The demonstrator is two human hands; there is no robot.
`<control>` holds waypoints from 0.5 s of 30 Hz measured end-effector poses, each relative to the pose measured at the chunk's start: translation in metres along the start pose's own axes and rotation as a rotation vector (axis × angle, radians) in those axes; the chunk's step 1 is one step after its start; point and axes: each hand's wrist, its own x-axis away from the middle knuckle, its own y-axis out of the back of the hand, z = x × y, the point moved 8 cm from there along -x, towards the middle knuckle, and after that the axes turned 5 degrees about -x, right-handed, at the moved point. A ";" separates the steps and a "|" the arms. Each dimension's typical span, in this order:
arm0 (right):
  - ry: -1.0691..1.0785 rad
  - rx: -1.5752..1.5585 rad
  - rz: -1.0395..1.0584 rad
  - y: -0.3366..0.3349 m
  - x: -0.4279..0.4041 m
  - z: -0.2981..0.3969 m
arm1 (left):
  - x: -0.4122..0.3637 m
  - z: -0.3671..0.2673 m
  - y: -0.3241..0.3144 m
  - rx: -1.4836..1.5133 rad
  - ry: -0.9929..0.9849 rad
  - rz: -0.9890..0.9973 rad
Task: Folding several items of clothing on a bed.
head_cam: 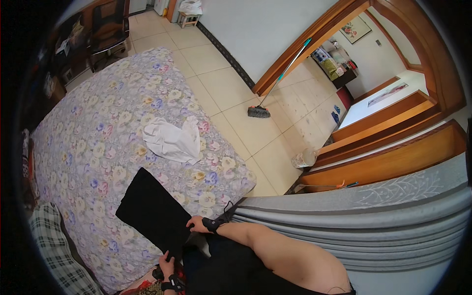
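Note:
A black folded cloth (153, 208), apparently a garment, lies flat on the bed (99, 147) with its near end towards me. My right hand (198, 224) pinches its near right corner. At the near left corner, my left hand (167, 262) holds the edge between thumb and fingers. A grey-white piece of fabric (201, 243) shows beneath the near end, close to my body. Farther up the bed lies a crumpled white cloth (171, 140), apart from both hands. Each wrist wears a black strap.
A plaid pillow (51, 239) lies along the bed's left side. Grey curtains (332, 225) hang close on my right. Beyond the bed, a broom (259, 111) leans at the wooden door frame, near a plastic container (304, 158). An office chair (107, 33) stands at the far left.

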 end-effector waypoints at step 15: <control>0.252 0.391 -0.210 0.036 0.018 0.075 | 0.015 -0.099 0.050 -0.363 -0.121 -0.224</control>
